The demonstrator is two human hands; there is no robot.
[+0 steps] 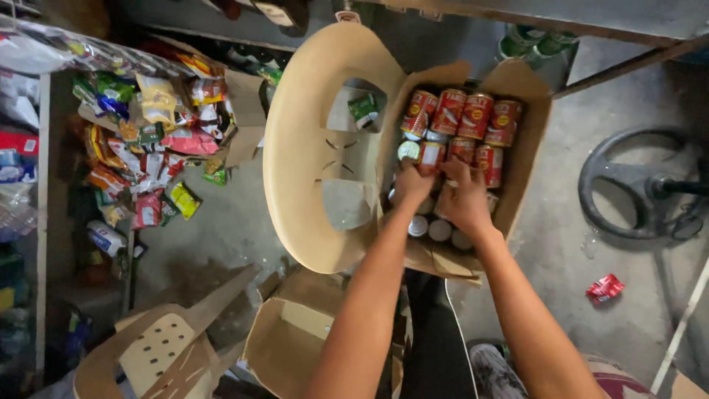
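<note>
An open cardboard box rests on a tan plastic chair and holds several red-labelled tin cans, some lying on their sides, some upright with silver tops showing. My left hand and my right hand reach into the box side by side, fingers curled over cans in the middle row. What exactly each hand grips is hidden by the fingers.
A second, empty cardboard box sits on the floor below. Another tan chair lies at the lower left. Snack packets fill a rack at left. A black fan base and a red wrapper lie at right.
</note>
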